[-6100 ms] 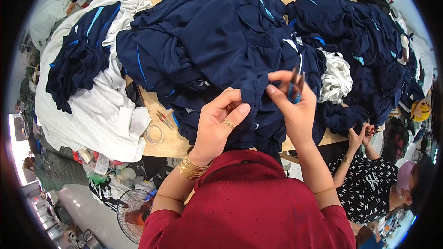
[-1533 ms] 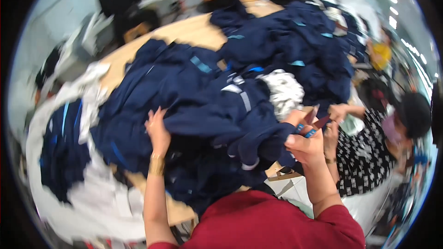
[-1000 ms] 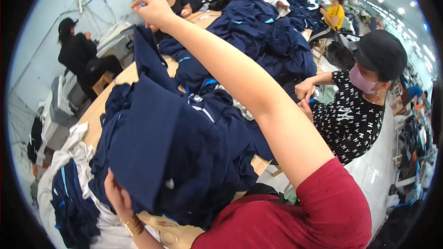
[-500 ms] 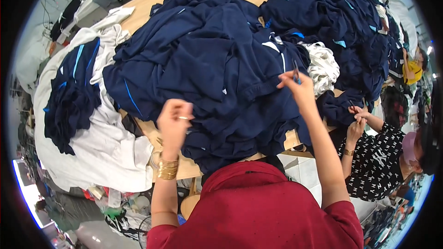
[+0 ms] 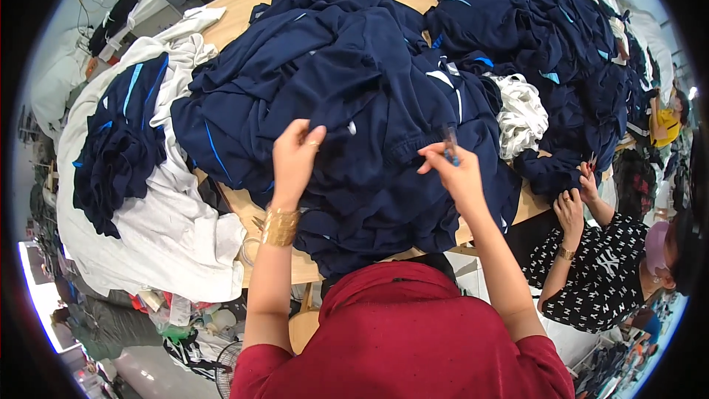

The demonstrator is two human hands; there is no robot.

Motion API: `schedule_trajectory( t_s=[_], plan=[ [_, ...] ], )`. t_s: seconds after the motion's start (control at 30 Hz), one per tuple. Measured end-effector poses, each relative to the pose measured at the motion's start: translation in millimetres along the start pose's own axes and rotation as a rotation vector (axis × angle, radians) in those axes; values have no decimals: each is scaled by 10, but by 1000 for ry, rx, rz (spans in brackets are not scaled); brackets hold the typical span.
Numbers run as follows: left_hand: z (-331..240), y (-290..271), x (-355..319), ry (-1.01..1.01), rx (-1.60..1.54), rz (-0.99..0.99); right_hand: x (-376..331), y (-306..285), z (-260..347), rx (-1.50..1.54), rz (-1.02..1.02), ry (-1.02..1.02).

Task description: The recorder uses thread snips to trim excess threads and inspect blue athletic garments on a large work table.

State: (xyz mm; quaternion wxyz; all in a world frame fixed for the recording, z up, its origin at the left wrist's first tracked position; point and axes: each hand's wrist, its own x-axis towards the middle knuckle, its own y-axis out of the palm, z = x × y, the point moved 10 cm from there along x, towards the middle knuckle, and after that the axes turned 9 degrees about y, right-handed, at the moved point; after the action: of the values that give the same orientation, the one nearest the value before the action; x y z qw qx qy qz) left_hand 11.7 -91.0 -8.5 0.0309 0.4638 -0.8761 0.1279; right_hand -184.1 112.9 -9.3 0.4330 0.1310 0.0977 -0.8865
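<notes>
A large heap of navy garments (image 5: 317,74) with thin blue and white trim lies before me on the table. My left hand (image 5: 295,159), a gold bracelet at its wrist, is closed above the heap's near part, fingers curled toward the thumb. Whether a fold of cloth is pinched in it I cannot make out. My right hand (image 5: 456,170) is over the right side of the same heap. It grips small thread snips (image 5: 450,146), whose blades point away from me; a bluish part shows between the fingers.
White cloth (image 5: 170,229) with a smaller navy bundle (image 5: 122,140) covers the table's left side. A bunched white strip roll (image 5: 521,114) and another navy pile (image 5: 517,29) lie to the right. A co-worker's hands (image 5: 576,199) handle dark cloth at the right edge.
My left hand has gone up and slightly right, farther over the heap. My right hand has come down and left with the snips, nearer to the left one. The cloth between them has shifted.
</notes>
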Motion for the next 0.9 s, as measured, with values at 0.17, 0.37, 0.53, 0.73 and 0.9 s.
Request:
schedule_trajectory(
  t_s=[0.17, 0.37, 0.53, 0.73, 0.9],
  plan=[
    [-384, -121, -359, -173, -705, -97, 197, 47, -110, 391, 23, 205],
    [-415, -126, -574, -184, -781, -121, 563, 596, 305, -251, -328, -394],
    [-257, -348, -688, -151, -957, -172, 986, 588, -20, -37, -107, 3],
    [84, -622, -845, -243, -1233, -229, 523, 644, 218, 448, 329, 244],
    [146, -497, -849, -255, -1139, -232, 301, 811, 351, -223, -22, -305]
  ],
)
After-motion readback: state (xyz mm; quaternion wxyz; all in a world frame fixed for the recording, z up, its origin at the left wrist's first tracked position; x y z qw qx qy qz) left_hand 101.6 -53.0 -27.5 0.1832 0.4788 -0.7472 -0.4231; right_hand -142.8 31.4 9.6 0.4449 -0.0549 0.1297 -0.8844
